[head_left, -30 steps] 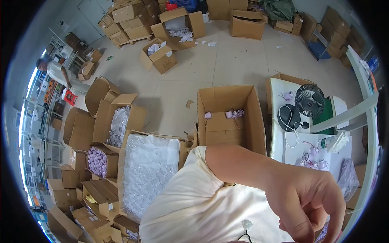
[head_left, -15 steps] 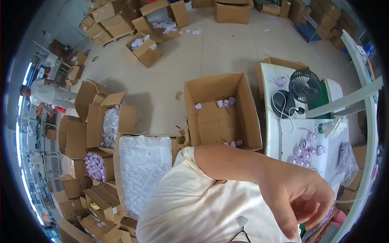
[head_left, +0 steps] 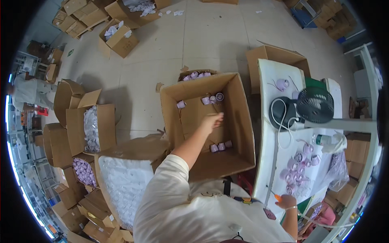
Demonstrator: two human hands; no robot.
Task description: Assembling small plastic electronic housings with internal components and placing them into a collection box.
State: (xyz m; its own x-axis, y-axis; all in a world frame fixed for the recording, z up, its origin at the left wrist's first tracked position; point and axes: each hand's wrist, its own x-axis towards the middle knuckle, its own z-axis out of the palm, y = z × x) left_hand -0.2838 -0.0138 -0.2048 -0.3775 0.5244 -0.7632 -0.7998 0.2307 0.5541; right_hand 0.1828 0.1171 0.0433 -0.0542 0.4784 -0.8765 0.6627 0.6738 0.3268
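My left hand [head_left: 212, 120] reaches down inside a large open cardboard box [head_left: 190, 172], its fingers curled together; anything within them is too small to make out. Pale-purple round parts with thin wires lie in that box: one part [head_left: 181, 104] at the left, a small cluster [head_left: 212, 99] at the back right and a row [head_left: 221, 146] toward the front. At the bench edge, my right hand [head_left: 286, 201] grips an orange-handled tool [head_left: 277, 197] with a thin shaft. Beyond that hand, several more purple parts [head_left: 298, 170] are heaped on the white bench [head_left: 269, 162].
A black fan [head_left: 316, 105] with a white cable stands on the bench near a bottle [head_left: 322, 139]. Left of me is a box lined with clear plastic trays [head_left: 125, 182]; more cartons [head_left: 97, 214] crowd the left. A person [head_left: 34, 93] stands far left, another in pink [head_left: 324, 214] lower right.
My left hand has swung from the bench side leftward into the large box. My right hand with the orange-handled tool has come into sight. The whole view has shifted.
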